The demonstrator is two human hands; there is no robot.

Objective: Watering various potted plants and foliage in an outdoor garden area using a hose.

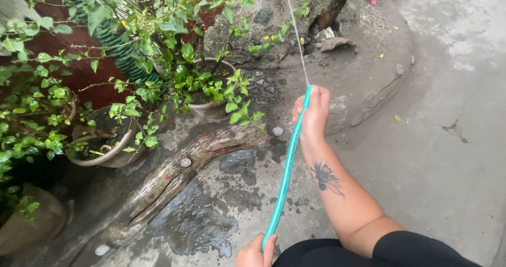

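Our right hand (314, 110) grips the far end of the ribbed teal garden hose (287, 169), which sprays a thin water jet (296, 32) far; our left hand (255, 252) clasps its near end. Left stand round clay pots (108, 156) holding dark soil and leafy green plants (158, 77).

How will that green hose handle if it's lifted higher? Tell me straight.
The green hose likely flexes but holds some shape: it runs nearly straight between the right hand and left hand. It is probably heavier than it looks, since a water jet leaves it. Possibly slippery too, given the wet ground.
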